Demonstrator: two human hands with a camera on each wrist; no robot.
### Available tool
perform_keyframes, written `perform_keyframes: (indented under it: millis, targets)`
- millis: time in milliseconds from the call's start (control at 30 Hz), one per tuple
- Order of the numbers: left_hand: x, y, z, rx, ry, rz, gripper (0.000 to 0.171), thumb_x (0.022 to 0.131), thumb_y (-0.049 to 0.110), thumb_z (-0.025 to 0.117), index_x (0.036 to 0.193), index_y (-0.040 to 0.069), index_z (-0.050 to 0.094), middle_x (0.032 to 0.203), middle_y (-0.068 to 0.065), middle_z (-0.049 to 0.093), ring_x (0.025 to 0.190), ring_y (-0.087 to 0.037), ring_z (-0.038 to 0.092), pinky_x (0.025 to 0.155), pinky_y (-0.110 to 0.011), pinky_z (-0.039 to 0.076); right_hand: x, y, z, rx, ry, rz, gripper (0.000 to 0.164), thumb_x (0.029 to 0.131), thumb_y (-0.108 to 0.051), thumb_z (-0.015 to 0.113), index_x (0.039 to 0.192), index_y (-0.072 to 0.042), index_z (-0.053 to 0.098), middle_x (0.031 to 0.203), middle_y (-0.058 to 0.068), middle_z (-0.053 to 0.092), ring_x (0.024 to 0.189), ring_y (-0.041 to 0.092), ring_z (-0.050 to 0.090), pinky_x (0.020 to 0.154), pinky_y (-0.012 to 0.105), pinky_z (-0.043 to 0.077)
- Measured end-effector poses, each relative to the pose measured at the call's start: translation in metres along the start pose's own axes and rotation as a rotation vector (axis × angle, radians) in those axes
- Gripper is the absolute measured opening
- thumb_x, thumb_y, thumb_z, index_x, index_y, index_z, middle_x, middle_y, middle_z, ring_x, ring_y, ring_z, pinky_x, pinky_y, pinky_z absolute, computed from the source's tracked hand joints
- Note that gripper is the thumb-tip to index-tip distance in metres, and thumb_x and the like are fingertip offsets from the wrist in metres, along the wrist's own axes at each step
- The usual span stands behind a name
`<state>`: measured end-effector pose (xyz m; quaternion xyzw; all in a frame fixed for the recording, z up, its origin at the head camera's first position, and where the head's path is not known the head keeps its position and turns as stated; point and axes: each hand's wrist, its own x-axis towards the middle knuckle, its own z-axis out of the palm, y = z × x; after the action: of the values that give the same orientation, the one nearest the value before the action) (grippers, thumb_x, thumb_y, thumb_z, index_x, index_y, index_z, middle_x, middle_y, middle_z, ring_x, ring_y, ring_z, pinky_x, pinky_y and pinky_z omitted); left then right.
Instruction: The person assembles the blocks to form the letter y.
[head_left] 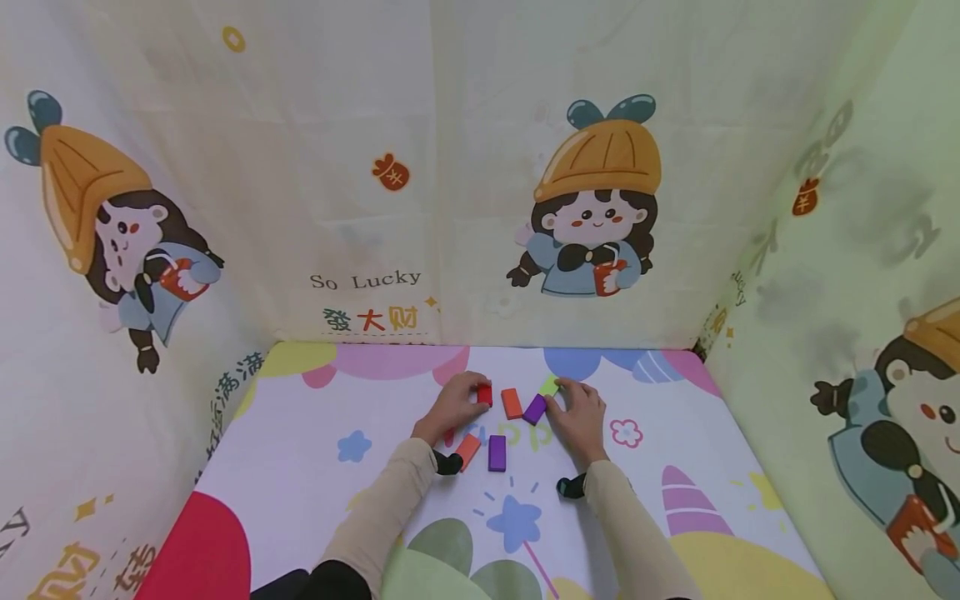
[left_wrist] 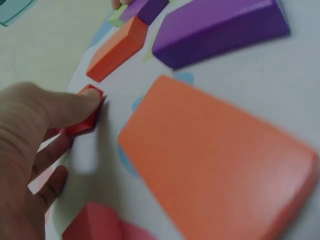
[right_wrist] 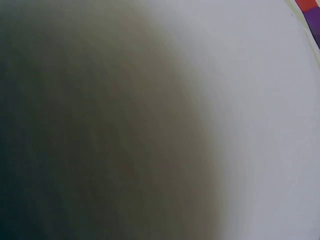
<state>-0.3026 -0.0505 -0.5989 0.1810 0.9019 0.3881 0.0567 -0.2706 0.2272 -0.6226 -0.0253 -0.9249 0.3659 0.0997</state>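
My left hand (head_left: pixel 454 406) pinches a small red block (head_left: pixel 484 394) between thumb and fingers. In the left wrist view the thumb lies along the top of this red block (left_wrist: pixel 90 119). On the right, my right hand (head_left: pixel 581 419) holds a light green block (head_left: pixel 550 386) at its fingertips, partly hidden by them. A purple block (head_left: pixel 535 409) lies against the green one, close to the right thumb. Between the hands lies an orange block (head_left: pixel 512 404). The right wrist view is mostly dark blur and leaves out the right hand.
Nearer the body lie a second orange block (head_left: pixel 468 451) and a second purple block (head_left: pixel 497 453). Another red block (left_wrist: pixel 92 222) sits beside the left hand. A printed white cloth (head_left: pixel 300 467) covers the table, with fabric walls (head_left: pixel 480 208) behind and at both sides.
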Motion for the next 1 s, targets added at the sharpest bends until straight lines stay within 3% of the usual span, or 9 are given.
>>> perform_keyframes:
  millis: [167,300,633,800,1000]
  targets:
    - [0.006,0.003,0.006,-0.052,0.088,-0.03,0.043,0.094,0.018,0.078,0.134,0.012,0.066,0.129,-0.007,0.065,0.109,-0.021,0.057,0.097,-0.039,0.054,-0.001,-0.002,-0.001,0.003,0.0,0.009,0.051,0.098,-0.04,0.069,0.141,-0.016,0.06,0.151,0.011,0.057,0.149,0.036,0.034,0.126,0.059,0.016]
    - [0.007,0.002,0.009,-0.064,0.123,-0.029,0.044,0.093,0.017,0.078,0.135,0.009,0.066,0.128,-0.008,0.064,0.106,-0.021,0.057,0.096,-0.039,0.054,-0.001,-0.004,-0.001,0.003,-0.005,0.02,0.05,0.098,-0.041,0.069,0.141,-0.017,0.06,0.152,0.011,0.057,0.15,0.037,0.033,0.125,0.06,0.018]
    - [0.008,0.001,0.009,-0.084,0.097,-0.009,0.049,0.096,0.01,0.073,0.144,0.007,0.062,0.151,-0.016,0.056,0.137,-0.034,0.054,0.113,-0.051,0.048,0.0,-0.004,-0.002,-0.012,-0.009,0.001,0.051,0.099,-0.04,0.068,0.142,-0.015,0.059,0.151,0.011,0.057,0.148,0.037,0.034,0.125,0.059,0.016]
    - [0.011,-0.002,0.012,-0.098,0.106,-0.007,0.049,0.098,0.011,0.072,0.145,0.008,0.061,0.153,-0.015,0.055,0.141,-0.034,0.052,0.117,-0.049,0.045,-0.001,-0.003,0.0,-0.014,-0.011,0.015,0.051,0.099,-0.042,0.067,0.142,-0.017,0.059,0.152,0.011,0.056,0.149,0.036,0.033,0.125,0.06,0.018]
    - [0.016,-0.007,0.019,-0.196,0.13,-0.008,0.051,0.097,0.012,0.073,0.146,0.01,0.061,0.152,-0.015,0.055,0.145,-0.035,0.049,0.119,-0.052,0.043,-0.001,-0.002,0.002,-0.015,-0.008,0.027,0.05,0.099,-0.042,0.068,0.142,-0.018,0.059,0.152,0.011,0.056,0.15,0.036,0.032,0.124,0.061,0.019]
